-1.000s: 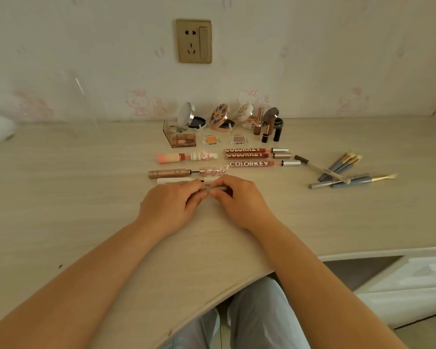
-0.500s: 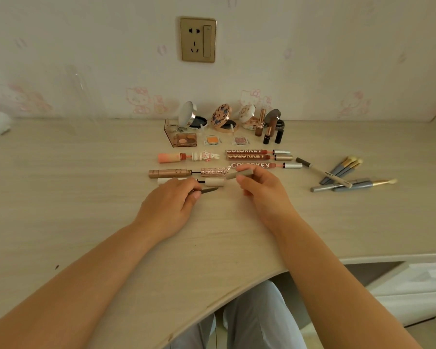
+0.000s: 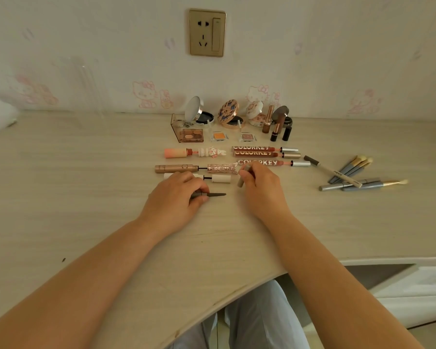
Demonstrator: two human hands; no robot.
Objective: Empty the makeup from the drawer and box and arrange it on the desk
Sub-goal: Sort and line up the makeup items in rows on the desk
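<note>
The uncapped grey eyeliner pen (image 3: 208,194) sits pinched in the left hand (image 3: 173,197) just below the white tube (image 3: 220,178), its cap (image 3: 244,175) gripped in the right hand (image 3: 261,183), so a careless swing could smear the counter (image 3: 86,197) or knock that tube's row.

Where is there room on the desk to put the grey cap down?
Bare desk lies left of the left hand, and in front of the right hand. It is crowded behind both hands, among the lip gloss tubes and compacts.

home bedroom | cartoon-cat wallpaper (image 3: 146,94) | makeup-covered desk (image 3: 86,197)
</note>
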